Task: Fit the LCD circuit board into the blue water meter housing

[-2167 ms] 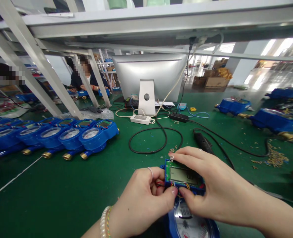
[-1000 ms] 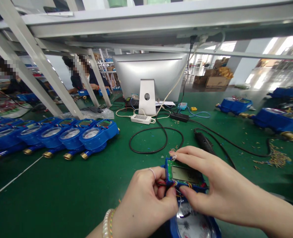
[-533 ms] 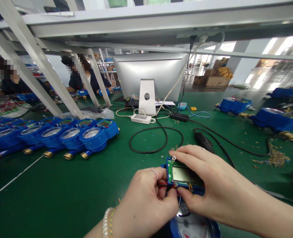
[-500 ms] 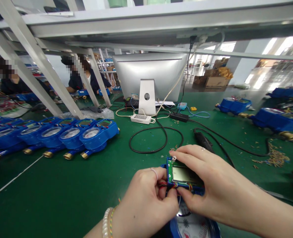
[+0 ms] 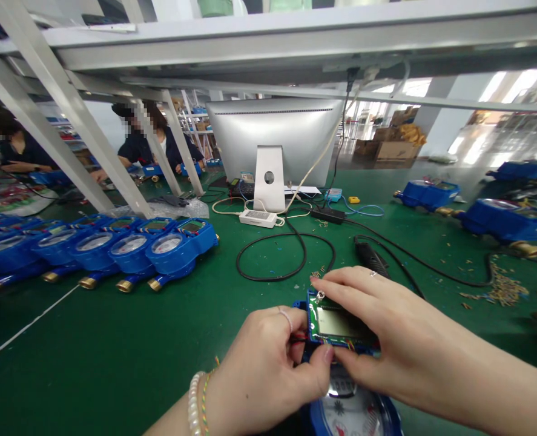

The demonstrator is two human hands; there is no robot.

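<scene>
**Blue plastic meter with an open display housing, held in both my hands**

The blue plastic meter (image 5: 313,418) lies before me at the near edge of view, right of centre. Its far end is an open rectangular housing containing a green circuit board (image 5: 312,318) with a grey display (image 5: 341,323); its near end carries a round, clear-covered dial (image 5: 352,409). My left hand (image 5: 268,363) pinches the housing's near left corner between thumb and bent fingers, beside red wires (image 5: 298,338). My right hand (image 5: 399,333) arches over the board, fingertips at the far edge and thumb at the near edge, clasping the housing.

Surface: green tabletop (image 5: 114,357). Left, a row of similar blue meters (image 5: 168,254) with brass ends; right, further blue meters (image 5: 508,221) and scattered small brass-coloured screws (image 5: 504,287). A looped black cable (image 5: 270,279) lies farther off, before a silver monitor (image 5: 272,127) seen from behind.

Room: two people (image 5: 159,139) (image 5: 23,151) sit at far left, behind slanting pale metal posts (image 5: 75,115); brown cardboard boxes (image 5: 395,150) stand far right.
</scene>
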